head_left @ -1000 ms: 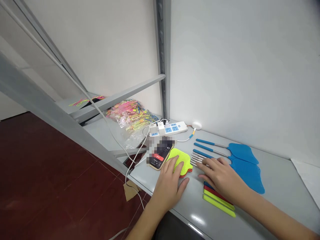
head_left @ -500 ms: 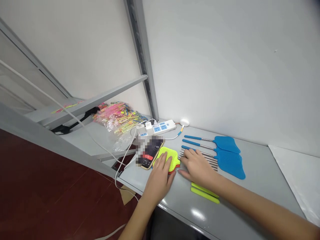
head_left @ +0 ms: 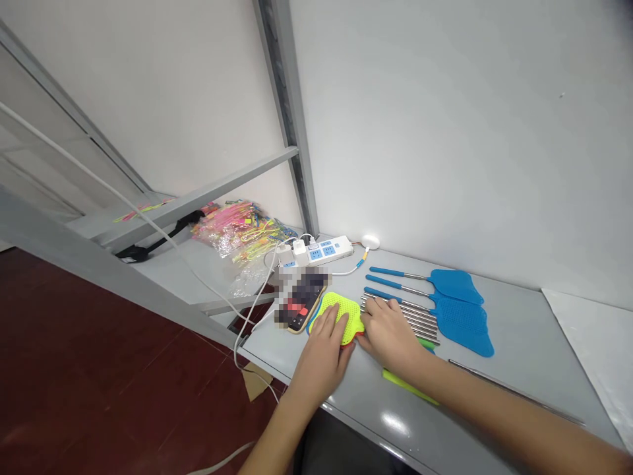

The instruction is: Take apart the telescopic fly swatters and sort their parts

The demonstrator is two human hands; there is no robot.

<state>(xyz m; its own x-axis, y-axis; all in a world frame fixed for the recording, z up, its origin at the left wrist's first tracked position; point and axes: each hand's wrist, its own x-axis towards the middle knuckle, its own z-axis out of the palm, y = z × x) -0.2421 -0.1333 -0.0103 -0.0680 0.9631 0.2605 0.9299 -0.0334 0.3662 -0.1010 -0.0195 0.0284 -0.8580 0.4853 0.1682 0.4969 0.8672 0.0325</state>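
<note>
Head view: left hand (head_left: 320,361) on rounded, perforated lime paddle (head_left: 350,307), slim metal rods (head_left: 420,321) nearby.

The left grip (head_left: 320,356) is held palm down, its fingers extended and slightly parted, its thumb angled toward the right grip (head_left: 390,335), whose fingers are curled. Behind the left grip a bare forearm (head_left: 279,425) is slanted; behind the right, another (head_left: 487,399) is stretched outward.
</note>
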